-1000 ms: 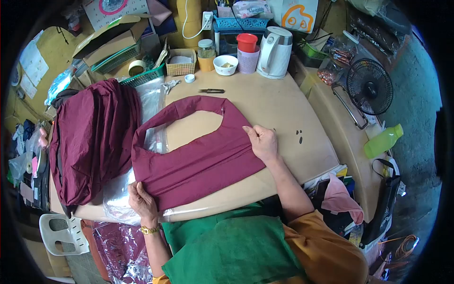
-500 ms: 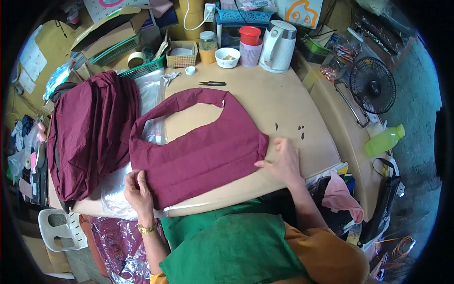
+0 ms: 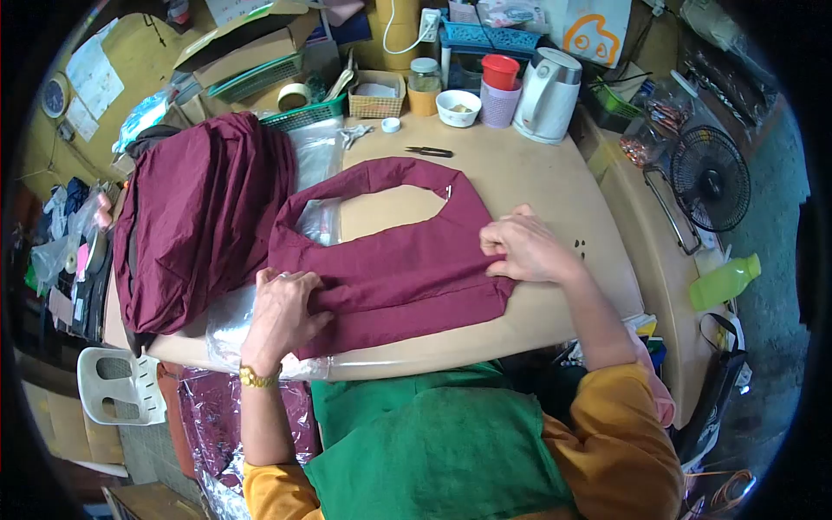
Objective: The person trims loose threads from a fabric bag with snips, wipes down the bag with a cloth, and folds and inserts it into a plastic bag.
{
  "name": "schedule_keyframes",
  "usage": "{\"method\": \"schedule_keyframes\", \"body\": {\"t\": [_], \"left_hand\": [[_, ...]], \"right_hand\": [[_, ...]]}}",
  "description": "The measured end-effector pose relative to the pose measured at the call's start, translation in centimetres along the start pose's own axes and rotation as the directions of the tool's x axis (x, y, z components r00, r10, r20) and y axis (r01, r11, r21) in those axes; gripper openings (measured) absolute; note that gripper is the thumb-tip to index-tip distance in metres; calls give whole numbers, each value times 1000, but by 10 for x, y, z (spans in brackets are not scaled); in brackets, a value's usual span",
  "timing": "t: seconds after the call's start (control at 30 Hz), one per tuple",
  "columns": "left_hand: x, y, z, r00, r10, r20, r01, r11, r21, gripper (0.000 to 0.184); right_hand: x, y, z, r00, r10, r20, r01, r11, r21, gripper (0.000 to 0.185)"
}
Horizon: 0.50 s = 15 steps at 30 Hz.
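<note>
A maroon cloth bag with a wide loop strap lies flat on the table, a crease running along its body. My left hand is closed on the bag's left side, its fingers curled over the fabric. On the opposite side, my right hand pinches the bag's edge. Both thumbs are partly hidden. Left of the bag, a tall heap of maroon fabric touches its edge. Clear plastic sheets lie partly under the bag and heap. Small dark thread snips rest beyond the strap.
Along the table's back stand a wicker basket, a jar, a white bowl, a purple cup and a white kettle. To the right are a black fan and a green bottle. A white chair stands at left.
Both hands have moved onto the bag and closed on its sides; the right hand has gone up its right edge. A fold now runs across the body. The camera view has shifted.
</note>
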<state>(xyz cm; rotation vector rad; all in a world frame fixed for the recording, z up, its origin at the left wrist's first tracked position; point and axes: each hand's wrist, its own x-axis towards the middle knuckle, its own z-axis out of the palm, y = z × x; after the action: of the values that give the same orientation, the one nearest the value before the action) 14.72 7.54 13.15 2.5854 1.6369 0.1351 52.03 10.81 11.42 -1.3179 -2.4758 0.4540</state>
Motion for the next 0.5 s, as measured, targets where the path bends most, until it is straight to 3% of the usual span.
{"method": "schedule_keyframes", "body": {"t": [0.07, 0.17, 0.2, 0.27, 0.37, 0.5], "left_hand": [[-15, -9, 0, 998, 16, -58, -18, 999, -27, 31], [-33, -23, 25, 997, 36, -73, -43, 995, -86, 27], [-34, -24, 38, 990, 37, -133, -55, 990, -133, 27], [-38, -27, 57, 990, 29, -139, -48, 990, -136, 27], [-34, -32, 99, 963, 64, -262, -94, 990, -105, 28], [-40, -32, 106, 970, -7, -244, -17, 995, -97, 28]], "right_hand": [[-12, -3, -6, 999, -27, 26, 27, 999, -23, 31], [-34, 0, 6, 998, -52, -25, 49, 994, -92, 23], [-40, 1, 13, 999, -50, -19, 48, 995, -91, 23], [-50, 4, 31, 976, -135, -173, 99, 975, -200, 22], [-60, 12, 64, 954, -229, -191, 157, 931, -330, 21], [-66, 18, 76, 961, -197, -196, 125, 935, -332, 20]]}}
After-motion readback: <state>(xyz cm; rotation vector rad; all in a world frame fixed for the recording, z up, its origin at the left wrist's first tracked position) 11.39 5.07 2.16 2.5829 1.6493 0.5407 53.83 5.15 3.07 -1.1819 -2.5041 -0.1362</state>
